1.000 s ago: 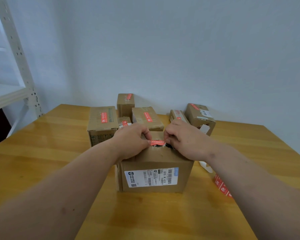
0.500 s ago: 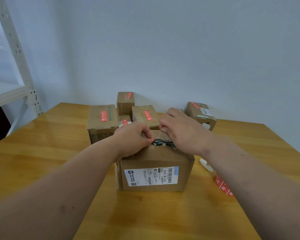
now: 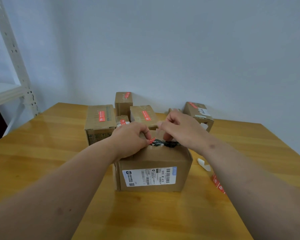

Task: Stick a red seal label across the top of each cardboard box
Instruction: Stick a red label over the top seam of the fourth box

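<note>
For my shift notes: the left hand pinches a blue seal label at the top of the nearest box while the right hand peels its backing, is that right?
Nearly: in the head view, the seal label pinched by the left hand is red, not blue. The rest holds: right hand peeling backing, nearest box.

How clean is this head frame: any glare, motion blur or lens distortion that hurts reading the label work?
Head view: soft even light with a mild sheen on the wooden table; wide-angle bending shows in the shelf post; the right hand is slightly motion-blurred, while the left hand and the red label read fairly sharp.
</note>
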The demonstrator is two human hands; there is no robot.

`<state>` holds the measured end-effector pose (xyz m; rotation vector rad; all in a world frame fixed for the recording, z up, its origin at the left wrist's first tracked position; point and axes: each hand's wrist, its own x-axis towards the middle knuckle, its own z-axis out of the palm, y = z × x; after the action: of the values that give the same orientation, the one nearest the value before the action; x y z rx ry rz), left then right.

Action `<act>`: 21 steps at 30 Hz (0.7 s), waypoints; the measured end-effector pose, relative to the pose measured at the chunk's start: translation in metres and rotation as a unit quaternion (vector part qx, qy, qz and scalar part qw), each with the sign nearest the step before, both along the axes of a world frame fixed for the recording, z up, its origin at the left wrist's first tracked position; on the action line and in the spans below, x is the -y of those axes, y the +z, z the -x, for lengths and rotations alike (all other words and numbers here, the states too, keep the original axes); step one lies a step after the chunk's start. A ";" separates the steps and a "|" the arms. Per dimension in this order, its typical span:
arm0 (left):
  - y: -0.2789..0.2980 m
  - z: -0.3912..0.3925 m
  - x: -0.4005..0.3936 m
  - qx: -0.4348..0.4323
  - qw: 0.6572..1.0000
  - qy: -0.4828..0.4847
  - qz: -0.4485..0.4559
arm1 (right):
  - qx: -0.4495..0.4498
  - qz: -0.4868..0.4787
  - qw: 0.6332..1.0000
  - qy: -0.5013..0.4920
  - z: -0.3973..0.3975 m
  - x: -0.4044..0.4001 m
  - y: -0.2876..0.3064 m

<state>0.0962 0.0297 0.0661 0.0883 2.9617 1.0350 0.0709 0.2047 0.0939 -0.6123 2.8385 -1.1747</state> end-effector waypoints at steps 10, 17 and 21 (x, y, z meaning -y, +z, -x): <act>-0.004 -0.002 0.005 -0.029 0.999 -0.014 -0.039 | -0.056 -0.087 0.990 -0.098 0.004 0.011 -0.008; 0.005 -0.007 0.008 0.015 0.994 -0.036 -0.105 | 0.101 -0.018 0.986 -0.132 0.006 0.003 -0.018; 0.009 -0.002 0.011 0.018 0.996 0.013 -0.091 | 0.169 -0.013 0.977 -0.128 0.006 0.006 -0.020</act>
<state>0.0986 0.0184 0.0754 0.0310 2.8367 1.2922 0.0646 0.1986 0.0742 -0.0333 2.6839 -1.1402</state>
